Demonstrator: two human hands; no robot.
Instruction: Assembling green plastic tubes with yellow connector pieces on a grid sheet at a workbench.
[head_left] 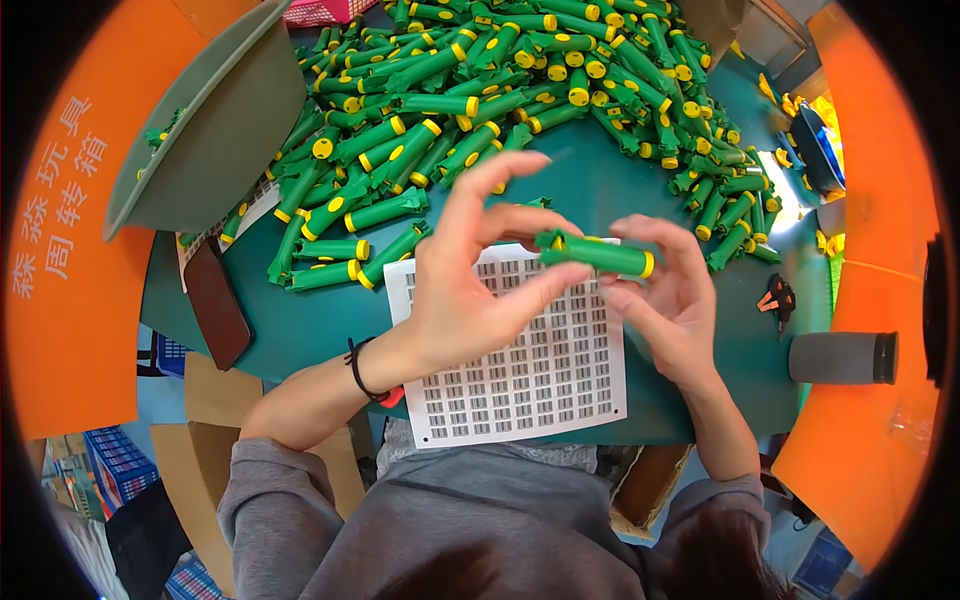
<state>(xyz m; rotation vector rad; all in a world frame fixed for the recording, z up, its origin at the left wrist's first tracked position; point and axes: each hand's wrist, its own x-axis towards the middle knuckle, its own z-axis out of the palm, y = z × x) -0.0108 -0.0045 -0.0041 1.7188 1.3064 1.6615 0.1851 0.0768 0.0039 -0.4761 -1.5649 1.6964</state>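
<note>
A green plastic tube point(605, 257) with a yellow cap on one end and a jagged, crown-like other end is held level between both hands, above a white sheet of small printed labels point(515, 370). At its jagged end, my left hand point(450, 290) has the thumb against it and the index finger raised. The curled fingers and thumb of my right hand point(685, 310) are around the capped end. Some fingertips are blurred or behind the tube. A black band point(355, 365) circles my left wrist.
Across the green table point(670, 400) spreads a large pile of similar tubes point(450, 80). A tilted grey-green basin point(215, 140) and a dark red flat case point(217, 305) are at left. On the right are a grey tumbler point(840, 358), a small orange-black tool point(777, 297) and an orange bin point(880, 400).
</note>
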